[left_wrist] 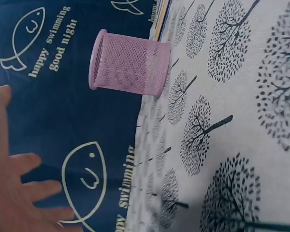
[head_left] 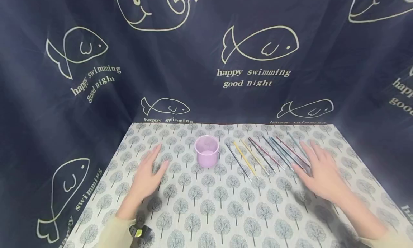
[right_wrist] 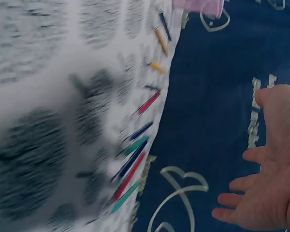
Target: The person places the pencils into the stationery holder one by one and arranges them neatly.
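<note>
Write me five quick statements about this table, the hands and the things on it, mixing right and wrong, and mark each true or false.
1. The pink mesh cup stands upright on the tree-print cloth. True.
2. The right hand is nearer the thin coloured sticks than the left hand is. True.
3. The thin coloured sticks stand inside the cup. False: they lie on the cloth, to the cup's right in the head view.
4. The dark blue curtain behind carries pale fish outlines. True.
5. The left hand grips the cup. False: it is apart from the cup and holds nothing.
</note>
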Demonstrator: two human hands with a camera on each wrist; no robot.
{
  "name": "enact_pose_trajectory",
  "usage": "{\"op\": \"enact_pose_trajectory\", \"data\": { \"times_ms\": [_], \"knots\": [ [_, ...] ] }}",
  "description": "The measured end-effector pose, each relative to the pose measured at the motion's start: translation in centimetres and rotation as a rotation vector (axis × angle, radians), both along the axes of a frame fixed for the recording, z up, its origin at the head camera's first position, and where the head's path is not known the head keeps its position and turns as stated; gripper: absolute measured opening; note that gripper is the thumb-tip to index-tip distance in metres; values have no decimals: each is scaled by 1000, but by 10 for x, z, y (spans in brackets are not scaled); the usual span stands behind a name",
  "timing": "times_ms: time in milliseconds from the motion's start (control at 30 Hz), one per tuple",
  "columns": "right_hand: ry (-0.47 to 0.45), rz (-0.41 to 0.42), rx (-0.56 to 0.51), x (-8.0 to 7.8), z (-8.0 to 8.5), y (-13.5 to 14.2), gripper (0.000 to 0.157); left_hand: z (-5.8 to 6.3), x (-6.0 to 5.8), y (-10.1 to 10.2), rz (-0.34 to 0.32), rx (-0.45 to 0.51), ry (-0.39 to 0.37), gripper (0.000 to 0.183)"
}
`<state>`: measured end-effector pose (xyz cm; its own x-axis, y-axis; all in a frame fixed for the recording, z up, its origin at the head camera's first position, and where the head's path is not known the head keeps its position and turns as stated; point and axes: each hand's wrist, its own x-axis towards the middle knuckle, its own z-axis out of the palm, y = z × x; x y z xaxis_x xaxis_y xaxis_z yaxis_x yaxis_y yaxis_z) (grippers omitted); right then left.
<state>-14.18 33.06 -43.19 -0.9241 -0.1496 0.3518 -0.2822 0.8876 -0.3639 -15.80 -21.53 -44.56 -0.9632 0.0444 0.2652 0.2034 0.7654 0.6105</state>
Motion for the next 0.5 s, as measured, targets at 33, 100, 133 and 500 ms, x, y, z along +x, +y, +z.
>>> {"op": "enact_pose_trajectory", "data": {
  "times_ms": [33,100,133,500],
  "knots": [
    [11,19,-2,-4,3,-5,82,-1,-5,2,-10,55,11,68],
    [26,62,-14,-12,10,-17,79,-3,-13,5,-32,174,30,65],
    [23,78,-21,-16,14,-24,77,-3,-17,8,-47,230,37,64],
    [-28,237,-42,-53,8,-105,51,-9,-50,57,-108,564,59,73]
  ]
}}
